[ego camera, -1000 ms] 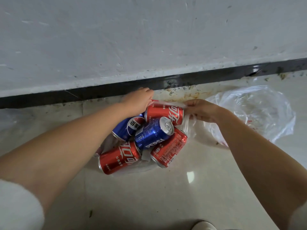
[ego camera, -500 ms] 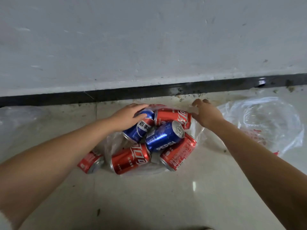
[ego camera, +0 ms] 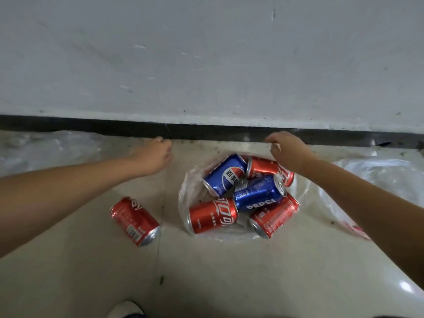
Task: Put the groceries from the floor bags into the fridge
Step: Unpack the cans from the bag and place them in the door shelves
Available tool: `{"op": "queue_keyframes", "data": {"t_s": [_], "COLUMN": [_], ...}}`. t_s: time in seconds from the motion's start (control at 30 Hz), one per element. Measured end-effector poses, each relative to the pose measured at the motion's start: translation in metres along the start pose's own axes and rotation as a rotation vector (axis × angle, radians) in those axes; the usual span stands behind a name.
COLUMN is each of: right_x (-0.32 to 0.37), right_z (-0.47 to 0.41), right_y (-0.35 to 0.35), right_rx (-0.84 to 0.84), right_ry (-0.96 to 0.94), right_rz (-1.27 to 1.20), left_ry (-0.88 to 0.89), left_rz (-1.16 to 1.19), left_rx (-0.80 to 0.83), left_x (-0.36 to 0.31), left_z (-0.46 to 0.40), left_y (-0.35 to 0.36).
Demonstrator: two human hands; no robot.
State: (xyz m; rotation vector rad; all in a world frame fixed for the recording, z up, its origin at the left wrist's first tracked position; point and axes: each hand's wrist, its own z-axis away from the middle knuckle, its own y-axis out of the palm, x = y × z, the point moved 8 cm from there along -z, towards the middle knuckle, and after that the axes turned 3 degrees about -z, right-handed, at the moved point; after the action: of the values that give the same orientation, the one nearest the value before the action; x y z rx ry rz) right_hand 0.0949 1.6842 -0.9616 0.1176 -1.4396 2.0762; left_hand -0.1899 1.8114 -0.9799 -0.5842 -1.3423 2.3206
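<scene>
Red loose can lies alone on the floor, left of the clear plastic bag. Left hand curled, holding nothing visible. 5 cans rest on the flattened bag. Right hand pinches the bag's far edge, probably spreading it for access.

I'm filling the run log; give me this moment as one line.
stage: unpacking | left hand: empty, near wall | right hand: over cans in bag | loose red can: on floor | fridge: unseen
</scene>
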Motion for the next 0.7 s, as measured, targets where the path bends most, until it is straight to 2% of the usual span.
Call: {"op": "queue_keyframes", "data": {"t_s": [0.07,0.17,0.23,0.3,0.43,0.57,0.7], "right_x": [0.059,0.127,0.134,0.126,0.121,0.112,0.104], "right_z": [0.022,0.061,0.073,0.073,0.081,0.091,0.08], "right_y": [-0.003,0.047,0.09,0.113,0.128,0.149,0.146], "right_rx": [-0.044,0.224,0.358,0.378,0.301,0.239,0.215], "right_ry": [-0.216,-0.529,-0.618,-0.647,-0.639,-0.501,-0.474], "right_rz": [-0.011,0.124,0.385,0.6,0.73,0.822,0.682], "left_ry": [-0.195,-0.558,-0.767,-0.899,-1.029,-1.01,-1.008], "left_rz": [0.083,0.254,0.539,0.72,1.051,1.177,1.358], "left_rx": [0.05,0.227,0.181,0.084,-0.043,-0.204,-0.222], "left_x": [0.053,0.108,0.118,0.122,0.117,0.092,0.072], "left_z": [0.038,0.1,0.129,0.144,0.162,0.176,0.171], "left_y": [0.004,0.053,0.086,0.106,0.127,0.144,0.164]}}
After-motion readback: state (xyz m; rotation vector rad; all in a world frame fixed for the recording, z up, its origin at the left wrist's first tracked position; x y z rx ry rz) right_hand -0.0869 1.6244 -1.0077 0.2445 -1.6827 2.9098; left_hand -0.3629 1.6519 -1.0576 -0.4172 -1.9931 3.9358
